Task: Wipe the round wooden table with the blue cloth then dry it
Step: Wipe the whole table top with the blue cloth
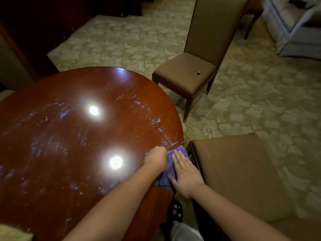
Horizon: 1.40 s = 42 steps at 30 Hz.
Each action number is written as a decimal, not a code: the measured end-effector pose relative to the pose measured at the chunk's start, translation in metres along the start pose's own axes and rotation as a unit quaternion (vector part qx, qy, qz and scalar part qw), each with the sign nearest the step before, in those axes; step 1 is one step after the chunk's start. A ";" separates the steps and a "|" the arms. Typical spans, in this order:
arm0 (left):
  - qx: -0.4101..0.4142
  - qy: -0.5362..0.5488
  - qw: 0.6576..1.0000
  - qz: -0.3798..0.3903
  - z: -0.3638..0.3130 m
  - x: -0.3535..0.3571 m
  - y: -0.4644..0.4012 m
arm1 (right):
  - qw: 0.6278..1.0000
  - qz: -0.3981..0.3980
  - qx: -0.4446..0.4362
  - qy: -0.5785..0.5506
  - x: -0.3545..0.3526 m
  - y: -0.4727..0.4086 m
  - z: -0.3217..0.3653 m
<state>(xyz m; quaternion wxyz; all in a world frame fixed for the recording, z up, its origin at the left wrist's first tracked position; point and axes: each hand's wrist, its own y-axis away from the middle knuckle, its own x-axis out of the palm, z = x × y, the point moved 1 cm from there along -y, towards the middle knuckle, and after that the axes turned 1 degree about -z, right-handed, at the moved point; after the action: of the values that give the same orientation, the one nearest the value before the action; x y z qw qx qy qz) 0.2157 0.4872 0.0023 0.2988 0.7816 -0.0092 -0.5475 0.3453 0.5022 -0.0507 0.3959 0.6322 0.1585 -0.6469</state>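
Wiping is under way: at lower centre the left hand (156,158) grips the cloth (169,168), right hand (185,173) pressing flat-fingered. The desk (60,145) looks streaked wet, so drying probably comes next.

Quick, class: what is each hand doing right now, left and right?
Left hand: fingers curled, gripping the blue cloth at the table edge.
Right hand: open, fingers straight, pressing flat on the cloth.
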 end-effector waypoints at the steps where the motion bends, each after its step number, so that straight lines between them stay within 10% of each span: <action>1: 0.000 0.005 1.000 0.001 -0.001 -0.003 -0.003 | 1.000 -0.010 0.011 -0.014 0.000 -0.004 0.001; 14: -0.013 0.033 0.999 -0.004 -0.002 -0.017 -0.019 | 0.998 0.013 0.032 -0.046 -0.002 -0.020 -0.005; 23: -0.044 0.041 0.998 -0.016 0.000 -0.020 -0.024 | 0.986 0.017 -0.163 0.025 -0.014 -0.049 -0.046; 42: -0.095 0.073 0.991 -0.055 -0.005 -0.019 -0.033 | 0.989 0.009 -0.144 0.040 -0.024 -0.077 -0.047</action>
<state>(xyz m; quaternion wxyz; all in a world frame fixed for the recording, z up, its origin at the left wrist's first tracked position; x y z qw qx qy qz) 0.2023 0.5227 0.0035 0.3411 0.7870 0.1074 -0.5027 0.3201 0.5923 -0.0578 0.4820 0.5956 0.2598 -0.5877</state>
